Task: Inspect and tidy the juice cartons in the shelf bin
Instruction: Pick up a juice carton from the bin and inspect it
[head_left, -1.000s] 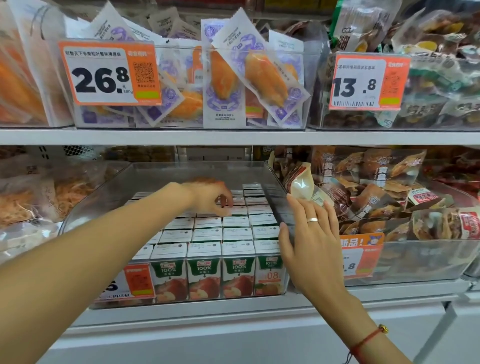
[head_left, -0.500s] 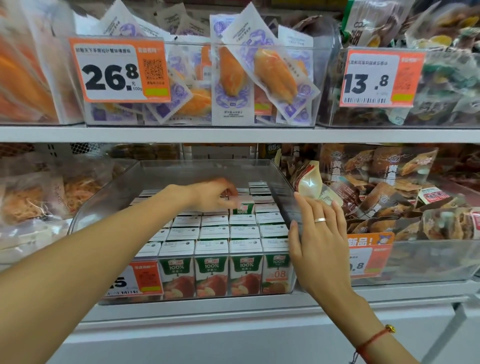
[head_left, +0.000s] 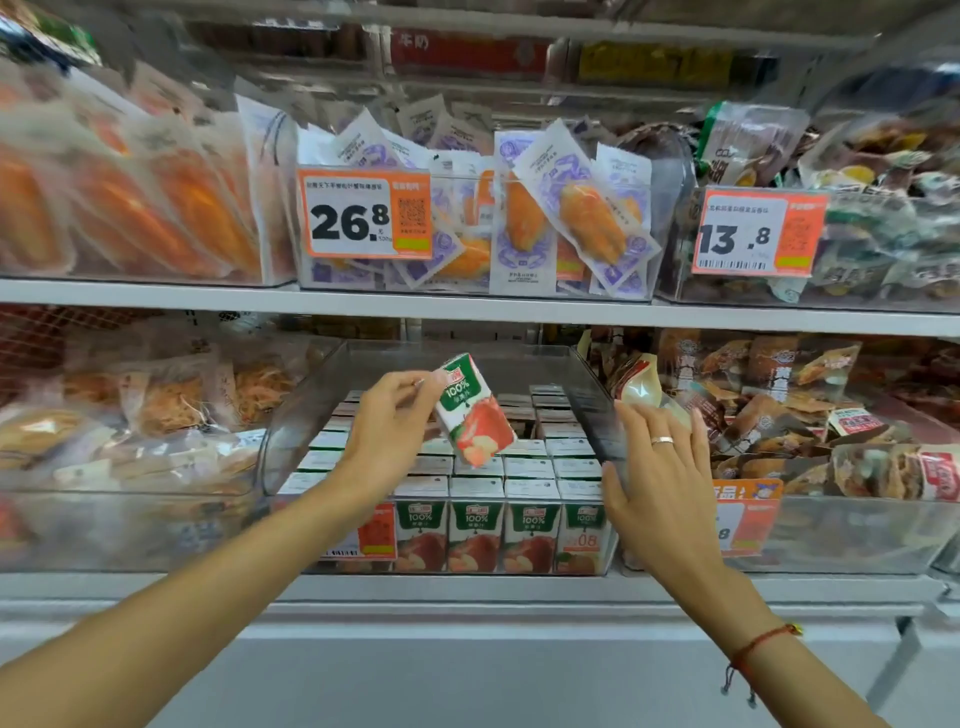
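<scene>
Our left hand (head_left: 387, 415) pinches one juice carton (head_left: 474, 410), tilted above the bin (head_left: 592, 400); our right hand (head_left: 657, 478) lies flat-fingered against its 3 o'clock wall. We should turn the carton slowly, checking every face, then reseat it squarely.

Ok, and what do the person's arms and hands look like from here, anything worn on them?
Both forearms are bare, with no sleeves in view. The right hand wears a plain silver-coloured ring on one finger, and a thin red cord bracelet with a small bead and loose dangling ends sits at that wrist. The left hand shows no ring, watch or band.
</scene>
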